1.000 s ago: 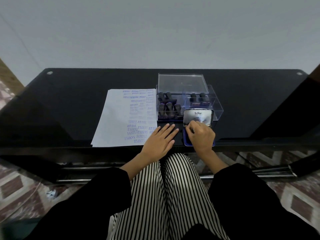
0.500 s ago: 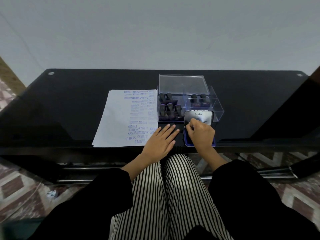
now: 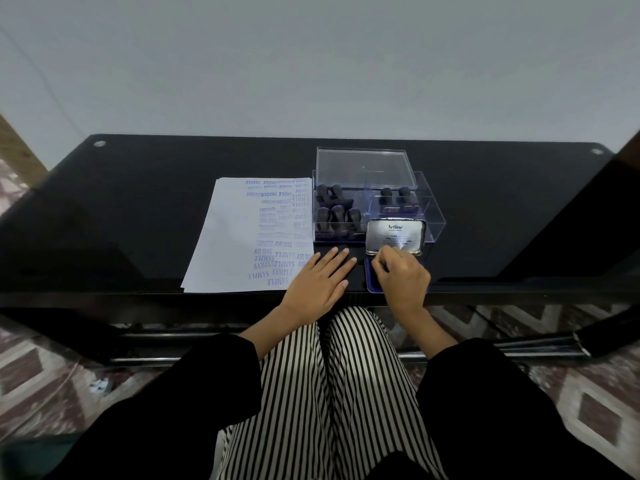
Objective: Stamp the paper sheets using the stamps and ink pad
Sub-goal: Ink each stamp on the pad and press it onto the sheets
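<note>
Head view: left hand [image 3: 317, 289] lies flat on the table [image 3: 138, 220] beside the paper [image 3: 242, 237]; right hand [image 3: 403, 282] curls over the ink pad [image 3: 370, 284], perhaps pinching a stamp, though I cannot tell.

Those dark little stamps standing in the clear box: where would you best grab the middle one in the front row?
Probably best to take the middle stamp by its rounded knob, pinching it with the fingertips from straight above. It stands upright with the knob on top, and the clear box is open upward. The box walls and the close neighbours on both sides would block a sideways reach.
</note>
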`<state>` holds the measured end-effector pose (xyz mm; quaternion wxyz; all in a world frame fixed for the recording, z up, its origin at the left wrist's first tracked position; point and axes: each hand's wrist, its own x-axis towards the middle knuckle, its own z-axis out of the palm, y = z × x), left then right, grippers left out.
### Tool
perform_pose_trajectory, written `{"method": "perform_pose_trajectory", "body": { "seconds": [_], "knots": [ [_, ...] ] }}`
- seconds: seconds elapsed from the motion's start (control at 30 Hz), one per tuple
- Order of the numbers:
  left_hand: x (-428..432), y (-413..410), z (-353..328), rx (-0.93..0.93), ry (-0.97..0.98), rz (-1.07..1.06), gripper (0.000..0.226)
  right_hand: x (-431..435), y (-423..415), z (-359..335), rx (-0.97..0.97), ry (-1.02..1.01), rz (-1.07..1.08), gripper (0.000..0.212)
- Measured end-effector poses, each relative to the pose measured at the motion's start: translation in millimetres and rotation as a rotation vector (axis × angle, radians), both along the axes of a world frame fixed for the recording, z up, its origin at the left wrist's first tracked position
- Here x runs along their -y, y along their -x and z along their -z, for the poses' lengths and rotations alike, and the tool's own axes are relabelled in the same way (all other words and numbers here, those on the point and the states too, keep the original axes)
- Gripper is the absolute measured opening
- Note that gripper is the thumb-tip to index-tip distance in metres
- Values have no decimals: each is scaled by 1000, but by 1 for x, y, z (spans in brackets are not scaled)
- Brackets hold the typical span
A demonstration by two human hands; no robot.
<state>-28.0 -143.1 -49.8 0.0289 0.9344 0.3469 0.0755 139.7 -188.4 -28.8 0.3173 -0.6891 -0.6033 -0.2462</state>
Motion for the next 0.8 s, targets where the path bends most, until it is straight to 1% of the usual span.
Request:
{"method": "perform_pose_trajectory", "body": {
  "seconds": [0.3, 0.57, 0.7, 0.8],
  "knots": [
    [1, 1, -1, 17, 13, 2, 69, -17, 1, -11, -54, 64, 31, 40],
    [0, 0, -1, 9, 11, 6, 68, -4, 2, -5, -69, 38, -13, 37],
    [1, 1, -1, 8, 9, 8, 69, 1, 3, -6, -74, 73, -11, 34],
    [1, 1, -4, 26, 52, 13, 70, -1, 3, -13, -74, 138, -14, 35]
  ]
}}
